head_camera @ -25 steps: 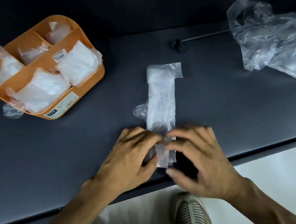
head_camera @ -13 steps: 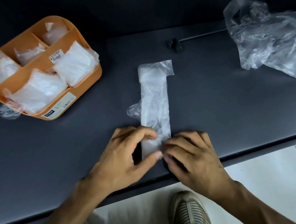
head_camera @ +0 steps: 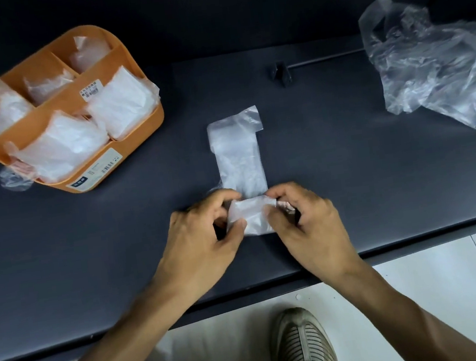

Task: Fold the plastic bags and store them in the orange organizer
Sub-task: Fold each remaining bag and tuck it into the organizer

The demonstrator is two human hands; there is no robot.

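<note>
A clear plastic bag [head_camera: 238, 156], folded into a long narrow strip, lies on the dark table in front of me, its far end pointing away. Its near end is turned over into a small flap. My left hand [head_camera: 205, 239] pinches the flap's left side between thumb and fingers. My right hand [head_camera: 309, 222] pinches its right side the same way. The orange organizer [head_camera: 139, 129] stands at the far left, with folded clear bags in each of its compartments.
A heap of crumpled clear bags [head_camera: 433, 63] lies at the far right. A thin metal rod with a black end [head_camera: 281, 73] lies across the back. A loose scrap of plastic [head_camera: 14, 179] sits by the organizer's left corner. The table's front edge [head_camera: 390, 246] runs below my wrists.
Both hands have moved away from me along the strip, turning its near end over into a flap. The strip now looks shorter.
</note>
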